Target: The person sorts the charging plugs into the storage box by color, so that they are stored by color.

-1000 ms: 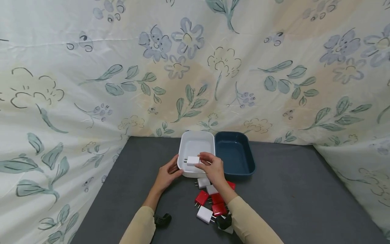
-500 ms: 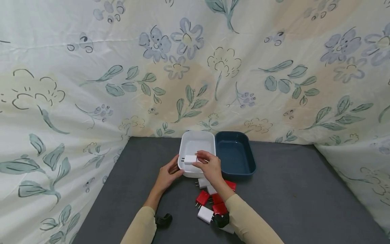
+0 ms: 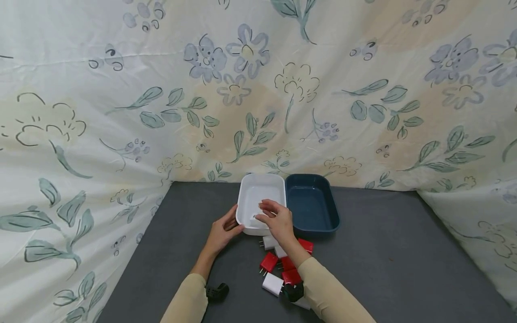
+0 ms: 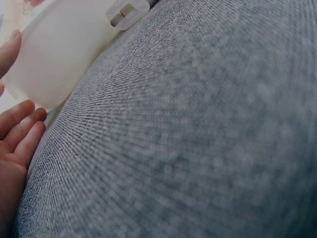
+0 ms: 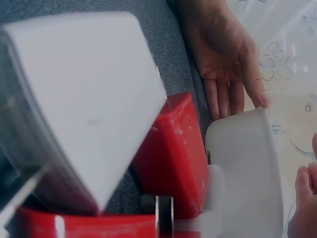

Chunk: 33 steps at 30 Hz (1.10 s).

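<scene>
In the head view, the white tray (image 3: pixel 260 186) stands at the back middle of the table. My left hand (image 3: pixel 220 231) rests against its near left corner, straight fingers along the outer wall and thumb by the rim. My right hand (image 3: pixel 279 220) hovers over the tray's near part, thumb and fingers apart with nothing seen between them. Under its fingertips a small white shape is barely visible against the white tray floor. Nearer me lie several white plug chargers (image 3: pixel 272 284) and red plug chargers (image 3: pixel 268 262), partly hidden by my right forearm.
A dark blue tray (image 3: pixel 311 204) stands right beside the white one. The grey tabletop (image 3: pixel 383 255) reaches back to a floral cloth (image 3: pixel 363 134) hung behind and at the sides. Black wrist straps (image 3: pixel 216 292) are on both arms.
The white plug charger that my right hand pinched over the white tray has left its fingers. That hand shifted slightly left earlier, then stayed. My left hand has kept its place.
</scene>
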Available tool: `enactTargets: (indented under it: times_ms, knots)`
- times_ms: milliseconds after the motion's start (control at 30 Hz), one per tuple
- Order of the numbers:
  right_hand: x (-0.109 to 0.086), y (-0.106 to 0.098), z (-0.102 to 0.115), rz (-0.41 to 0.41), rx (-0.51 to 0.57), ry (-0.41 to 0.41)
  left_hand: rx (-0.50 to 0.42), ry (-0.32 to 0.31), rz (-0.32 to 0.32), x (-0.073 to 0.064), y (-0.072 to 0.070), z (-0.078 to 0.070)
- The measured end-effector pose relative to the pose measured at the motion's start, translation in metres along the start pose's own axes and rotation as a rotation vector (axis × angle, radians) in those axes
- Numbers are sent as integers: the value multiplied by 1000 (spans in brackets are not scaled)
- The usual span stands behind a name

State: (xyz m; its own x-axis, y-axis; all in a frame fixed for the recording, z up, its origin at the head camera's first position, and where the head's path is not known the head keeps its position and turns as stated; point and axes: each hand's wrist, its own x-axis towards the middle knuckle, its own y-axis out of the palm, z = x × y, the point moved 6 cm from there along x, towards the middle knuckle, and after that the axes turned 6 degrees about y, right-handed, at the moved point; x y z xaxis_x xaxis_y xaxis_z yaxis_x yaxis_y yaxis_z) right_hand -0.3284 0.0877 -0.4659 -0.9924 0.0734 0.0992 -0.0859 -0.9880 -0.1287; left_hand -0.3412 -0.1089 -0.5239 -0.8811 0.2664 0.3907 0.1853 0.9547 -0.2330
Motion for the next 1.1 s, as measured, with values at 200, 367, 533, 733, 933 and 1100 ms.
enactTargets:
  times_ms: [200, 367, 533, 733, 933, 1100]
  knots:
    - [-1, -2, 1, 10, -9, 6, 14, -27, -15, 0, 0, 10]
    - [-1, -4, -1, 28, -13, 16, 7, -9, 4, -1, 0, 0]
    - [-1, -8, -3, 15, -15, 9, -30, 5, 23, -1, 0, -20]
    - [-3, -13, -2, -14, -51, -14, -21, -19, 33, -2, 1, -26]
    - [-5, -15, -1, -9, -50, -28, -9, -13, 35, -2, 1, -24]
    - [-6, -18, -1, -4, -46, -42, -4, -17, 40, -2, 1, -24]
